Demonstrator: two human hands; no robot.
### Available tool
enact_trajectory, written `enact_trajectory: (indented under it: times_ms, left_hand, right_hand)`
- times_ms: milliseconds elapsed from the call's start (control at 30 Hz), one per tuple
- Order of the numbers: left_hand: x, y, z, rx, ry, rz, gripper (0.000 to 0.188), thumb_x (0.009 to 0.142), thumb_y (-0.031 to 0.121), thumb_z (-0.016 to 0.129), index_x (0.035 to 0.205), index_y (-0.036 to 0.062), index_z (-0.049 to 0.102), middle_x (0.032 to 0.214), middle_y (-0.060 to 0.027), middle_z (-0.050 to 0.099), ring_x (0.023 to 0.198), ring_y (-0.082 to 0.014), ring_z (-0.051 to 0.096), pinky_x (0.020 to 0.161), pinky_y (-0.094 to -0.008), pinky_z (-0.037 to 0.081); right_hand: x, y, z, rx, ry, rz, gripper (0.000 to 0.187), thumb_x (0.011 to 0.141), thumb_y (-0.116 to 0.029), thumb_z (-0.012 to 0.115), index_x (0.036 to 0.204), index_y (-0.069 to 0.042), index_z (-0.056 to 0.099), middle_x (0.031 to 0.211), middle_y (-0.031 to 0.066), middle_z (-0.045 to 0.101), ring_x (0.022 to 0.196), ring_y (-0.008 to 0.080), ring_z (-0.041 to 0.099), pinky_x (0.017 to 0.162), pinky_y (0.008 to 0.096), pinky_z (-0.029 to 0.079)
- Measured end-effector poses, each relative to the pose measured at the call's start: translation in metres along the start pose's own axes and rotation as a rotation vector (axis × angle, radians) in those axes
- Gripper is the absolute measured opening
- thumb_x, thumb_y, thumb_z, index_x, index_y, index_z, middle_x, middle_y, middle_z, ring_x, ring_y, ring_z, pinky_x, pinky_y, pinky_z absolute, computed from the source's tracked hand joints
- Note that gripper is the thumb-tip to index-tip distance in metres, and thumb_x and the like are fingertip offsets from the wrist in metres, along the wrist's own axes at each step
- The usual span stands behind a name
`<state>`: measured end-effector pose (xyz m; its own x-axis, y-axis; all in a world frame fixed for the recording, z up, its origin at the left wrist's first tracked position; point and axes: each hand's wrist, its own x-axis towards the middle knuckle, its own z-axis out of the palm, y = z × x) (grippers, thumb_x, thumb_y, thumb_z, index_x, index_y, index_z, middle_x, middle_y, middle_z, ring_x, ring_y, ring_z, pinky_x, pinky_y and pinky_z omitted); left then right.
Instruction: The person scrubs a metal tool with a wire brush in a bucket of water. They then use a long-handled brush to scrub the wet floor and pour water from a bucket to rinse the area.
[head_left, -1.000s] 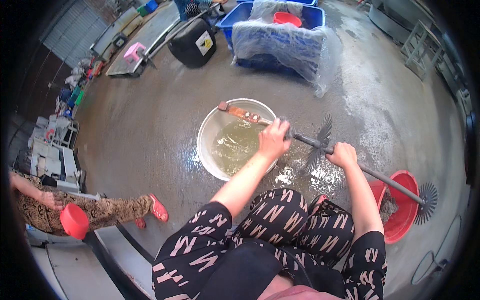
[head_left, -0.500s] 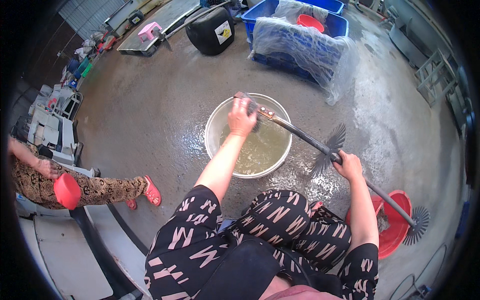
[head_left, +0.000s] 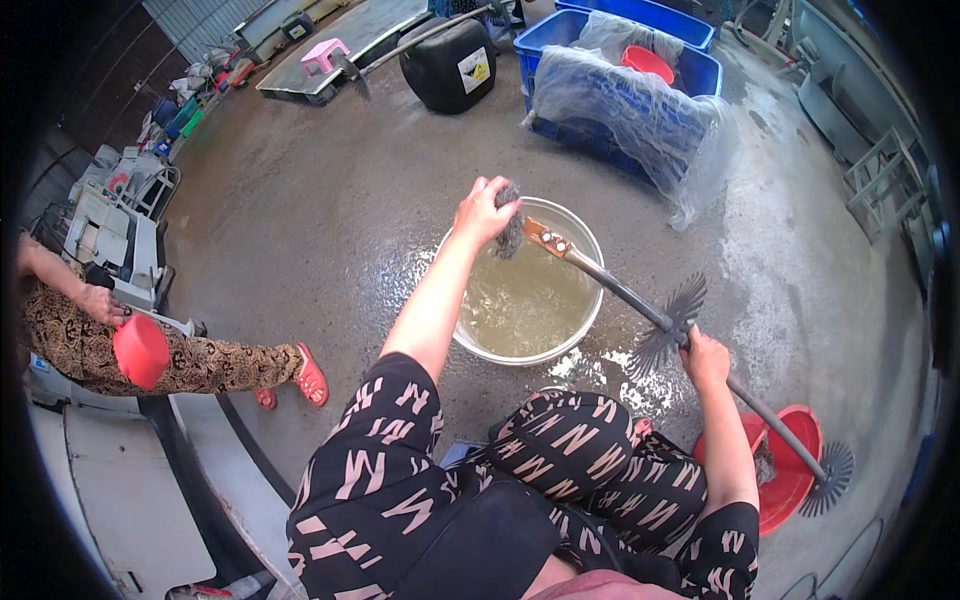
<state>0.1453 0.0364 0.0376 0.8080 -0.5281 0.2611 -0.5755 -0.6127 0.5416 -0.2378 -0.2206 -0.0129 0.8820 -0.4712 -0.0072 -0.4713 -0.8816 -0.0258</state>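
Note:
My left hand grips a grey scouring pad, which looks like steel wool, above the far left rim of a white bucket. Murky water stands in the bucket. My right hand is closed around a long dark metal rod that slants across the bucket. Its brownish flat end with round bolt heads lies close beside the pad; whether they touch I cannot tell. One black fan-shaped ring of blades sits on the rod by my right hand, another at its lower right end.
Under the rod's lower part stands a red basin with grey material inside. To the left, another person's hand holds a red scoop. Blue crates draped with plastic film and a black canister stand farther back on wet concrete.
My left hand, with the scouring pad, has come off the rod's flat end to just beyond it. My right hand keeps its hold. The whole view has shifted slightly.

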Motion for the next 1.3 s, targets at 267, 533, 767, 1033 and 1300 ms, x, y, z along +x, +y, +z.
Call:
enact_trajectory:
  times_ms: [267, 533, 767, 1033, 1300]
  left_hand:
    - [-0.060, -0.027, -0.002, -0.095, 0.126, 0.051, 0.034, 0.078, 0.026, 0.070, 0.106, 0.0106, 0.058, 0.104, -0.0157, 0.056, 0.099, -0.0354, 0.059, 0.082, -0.0423, 0.050]
    - [-0.069, -0.063, 0.040, -0.086, 0.058, 0.011, 0.043, 0.079, 0.024, 0.070, 0.117, 0.0116, 0.054, 0.117, -0.0193, 0.051, 0.110, -0.0377, 0.054, 0.091, -0.0430, 0.046]
    - [-0.071, -0.029, 0.068, 0.250, -0.910, -0.329, 0.064, 0.069, 0.017, 0.078, 0.127, 0.0125, 0.050, 0.137, -0.0220, 0.041, 0.124, -0.0375, 0.047, 0.100, -0.0420, 0.045]
    - [-0.075, -0.010, 0.065, 0.177, -1.158, -0.120, 0.071, 0.054, 0.016, 0.082, 0.119, 0.0119, 0.055, 0.115, -0.0149, 0.062, 0.107, -0.0301, 0.060, 0.089, -0.0376, 0.049]
    - [-0.018, 0.012, 0.011, -0.234, -0.097, 0.091, 0.044, 0.069, 0.021, 0.072, 0.110, 0.0145, 0.055, 0.112, -0.0137, 0.054, 0.104, -0.0343, 0.058, 0.089, -0.0428, 0.049]
  right_hand:
    - [-0.005, 0.021, 0.033, -0.144, 0.073, 0.013, 0.033, 0.075, -0.026, 0.070, 0.102, -0.014, 0.053, 0.079, 0.0090, 0.064, 0.072, 0.0286, 0.065, 0.064, 0.0416, 0.051]
    - [-0.012, -0.011, -0.005, 0.081, 0.072, 0.068, 0.043, 0.069, -0.033, 0.070, 0.105, -0.011, 0.060, 0.081, 0.0115, 0.065, 0.076, 0.0317, 0.065, 0.069, 0.0430, 0.051]
    - [-0.001, 0.027, -0.016, 0.482, -0.244, 0.165, 0.033, 0.064, -0.028, 0.070, 0.087, -0.004, 0.067, 0.078, 0.0162, 0.067, 0.076, 0.0321, 0.066, 0.069, 0.0408, 0.050]
    - [-0.010, -0.005, -0.007, 0.032, -0.143, 0.150, 0.021, 0.071, -0.016, 0.067, 0.087, -0.004, 0.063, 0.078, 0.0191, 0.066, 0.079, 0.0349, 0.066, 0.070, 0.0446, 0.053]
    - [-0.017, 0.009, 0.022, -0.059, 0.048, -0.064, 0.020, 0.079, -0.019, 0.063, 0.090, -0.006, 0.054, 0.078, 0.0124, 0.065, 0.069, 0.0302, 0.066, 0.062, 0.0434, 0.053]
